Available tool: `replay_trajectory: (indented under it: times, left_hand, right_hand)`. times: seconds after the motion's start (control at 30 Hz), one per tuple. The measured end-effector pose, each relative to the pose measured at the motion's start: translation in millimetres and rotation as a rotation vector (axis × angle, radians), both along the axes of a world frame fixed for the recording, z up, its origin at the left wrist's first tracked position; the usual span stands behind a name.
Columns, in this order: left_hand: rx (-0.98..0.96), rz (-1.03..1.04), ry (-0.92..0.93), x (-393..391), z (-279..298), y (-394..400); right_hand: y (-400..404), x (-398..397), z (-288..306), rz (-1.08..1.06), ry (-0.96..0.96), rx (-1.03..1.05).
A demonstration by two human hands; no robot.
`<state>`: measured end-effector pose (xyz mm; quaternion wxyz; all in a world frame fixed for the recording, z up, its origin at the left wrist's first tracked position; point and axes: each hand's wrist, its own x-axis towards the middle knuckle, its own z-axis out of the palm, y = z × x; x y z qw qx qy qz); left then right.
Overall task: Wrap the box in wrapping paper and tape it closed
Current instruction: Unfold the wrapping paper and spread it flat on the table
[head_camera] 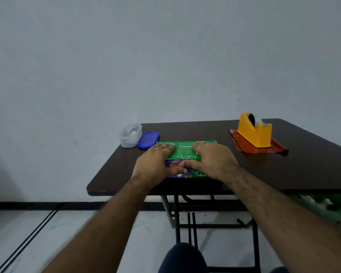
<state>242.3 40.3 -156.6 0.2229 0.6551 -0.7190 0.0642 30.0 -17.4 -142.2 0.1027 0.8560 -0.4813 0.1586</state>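
Observation:
A flat green box [186, 150] with a colourful front face lies near the front edge of the dark table [295, 170]. My left hand [156, 162] and my right hand [215, 160] both hold its near edge: the fingers lie over the green top and the thumbs press against the front face, almost meeting in the middle. A shiny red sheet of wrapping paper [242, 144] lies at the right of the table. An orange tape dispenser [254, 131] holding a roll of clear tape stands on it, well apart from the box.
A clear plastic container [129, 135] and its blue lid [148, 139] sit at the table's far left corner, just beyond the box. The wall rises right behind the table. Something green [333, 205] lies under the table at the right. My knee [182, 257] is below.

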Motion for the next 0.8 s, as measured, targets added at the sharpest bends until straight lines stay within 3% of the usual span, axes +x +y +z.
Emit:
replay_trajectory:
  times: [0.43,0.57,0.67,0.8]
  left_hand:
    - [0.010,0.111,0.019,108,3,18]
    - [-0.017,0.126,-0.188,105,9,15]
    - [-0.114,0.083,-0.270,76,18,10]
    - [-0.273,-0.047,-0.276,2,25,-12]
  right_hand:
    - [2,115,-3,0.114,-0.005,-0.067]
    - [-5,101,-2,0.217,-0.038,-0.059]
    - [-15,66,1,0.254,-0.176,-0.093]
    - [-42,-2,0,0.065,-0.316,-0.127]
